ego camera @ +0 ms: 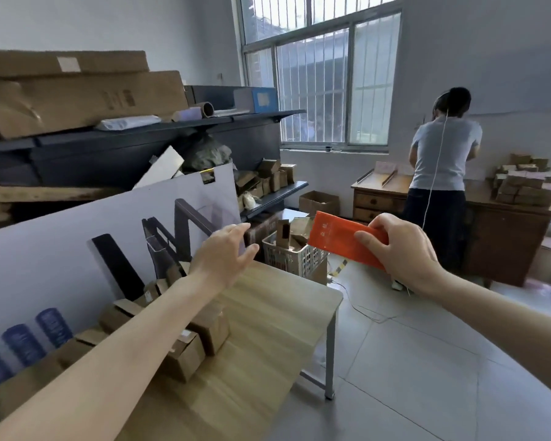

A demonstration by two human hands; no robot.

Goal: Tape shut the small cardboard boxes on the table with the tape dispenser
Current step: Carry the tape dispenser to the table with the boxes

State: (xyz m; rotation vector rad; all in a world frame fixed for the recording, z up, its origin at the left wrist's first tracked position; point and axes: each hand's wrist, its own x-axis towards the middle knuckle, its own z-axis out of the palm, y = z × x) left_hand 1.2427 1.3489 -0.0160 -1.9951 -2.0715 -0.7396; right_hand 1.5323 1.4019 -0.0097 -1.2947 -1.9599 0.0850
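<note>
Several small cardboard boxes (201,342) stand in a row along the left side of the wooden table (268,329), some with flaps up. My left hand (223,256) reaches forward above the table's far end, fingers spread and holding nothing. Off to the right, beyond the table's edge, my right hand (401,249) grips one end of a flat orange packet (341,238) held in the air. No tape dispenser is visible.
A large white board (61,243) leans behind the boxes. A white basket (295,257) with cardboard pieces stands past the table's end. Dark shelves (140,132) carry big cartons. A person (442,173) stands with their back turned at a wooden desk (506,224) stacked with boxes.
</note>
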